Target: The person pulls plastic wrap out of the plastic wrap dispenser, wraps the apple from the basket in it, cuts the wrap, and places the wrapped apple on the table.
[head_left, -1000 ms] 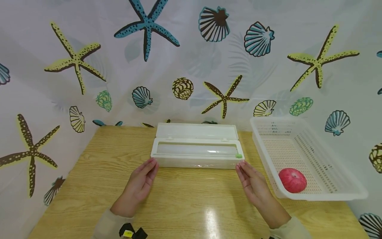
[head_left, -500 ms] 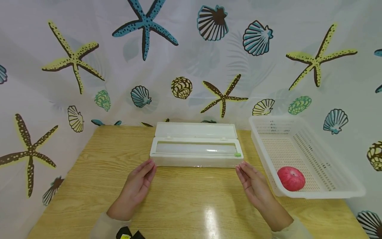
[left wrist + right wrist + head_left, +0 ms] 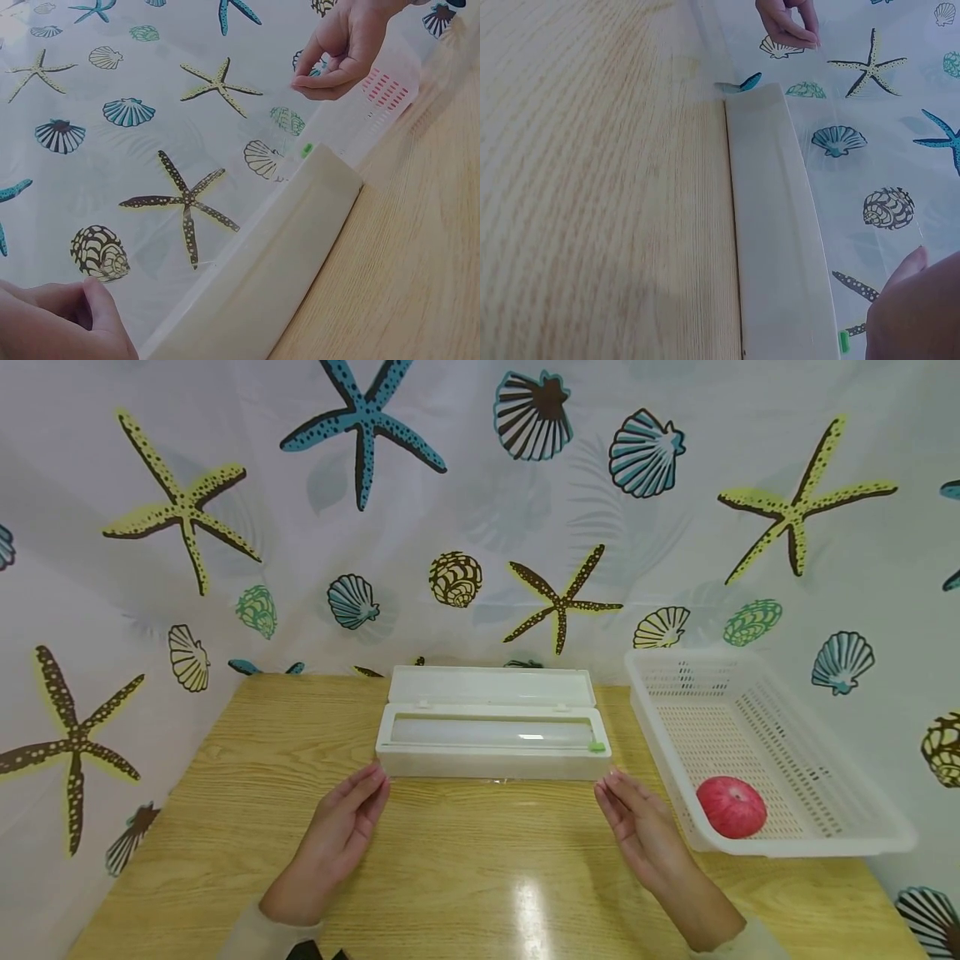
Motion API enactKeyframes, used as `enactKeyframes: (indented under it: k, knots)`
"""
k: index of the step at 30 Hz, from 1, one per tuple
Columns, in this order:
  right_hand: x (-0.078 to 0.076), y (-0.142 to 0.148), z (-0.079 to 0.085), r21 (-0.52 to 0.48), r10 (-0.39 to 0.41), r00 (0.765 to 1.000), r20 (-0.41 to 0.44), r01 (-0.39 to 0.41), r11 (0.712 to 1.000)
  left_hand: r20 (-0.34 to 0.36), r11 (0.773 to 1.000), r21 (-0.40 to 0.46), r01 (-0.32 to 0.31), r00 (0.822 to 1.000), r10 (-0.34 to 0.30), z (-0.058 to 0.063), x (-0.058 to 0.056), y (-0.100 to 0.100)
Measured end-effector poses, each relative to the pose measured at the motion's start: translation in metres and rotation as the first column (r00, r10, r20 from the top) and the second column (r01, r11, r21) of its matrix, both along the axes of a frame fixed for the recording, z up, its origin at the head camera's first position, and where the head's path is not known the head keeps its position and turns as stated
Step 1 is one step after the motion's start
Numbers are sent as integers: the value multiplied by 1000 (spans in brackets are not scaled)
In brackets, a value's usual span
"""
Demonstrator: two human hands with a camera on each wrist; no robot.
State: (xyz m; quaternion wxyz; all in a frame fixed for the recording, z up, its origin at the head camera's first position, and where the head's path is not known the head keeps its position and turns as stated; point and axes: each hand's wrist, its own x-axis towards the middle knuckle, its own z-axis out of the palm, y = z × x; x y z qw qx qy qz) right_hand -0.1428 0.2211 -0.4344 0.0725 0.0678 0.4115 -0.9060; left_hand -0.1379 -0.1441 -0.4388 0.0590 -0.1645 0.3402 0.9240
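A white cling film dispenser stands at the back of the table, its lid tipped back. A roll of film shows inside, and a small green slider sits at the right end of the front rail. My left hand and right hand are just in front of the dispenser's two ends, each pinching the clear cling film between thumb and fingers. The film is nearly invisible; a glint marks it along the dispenser's front. In the left wrist view, the right hand is raised beyond the dispenser's far end.
To the right stands a white perforated plastic basket with a round pinkish-red fruit-like object in its near left corner. Behind the wooden table hangs a sheet printed with starfish and shells.
Both hands have drawn back slightly from the dispenser toward the body, keeping their pinch on the cling film. The dispenser and basket stay put; the head view has shifted a little.
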Motion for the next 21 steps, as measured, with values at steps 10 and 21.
enactKeyframes:
  k: [10,21]
  knots:
    - [8,2,1,0,24,998,-51,-24,1000,-77,998,-13,53,996,-54,1,8,-3]
    - [17,3,3,8,32,998,-55,-32,999,-92,998,-38,47,994,-51,3,16,-4]
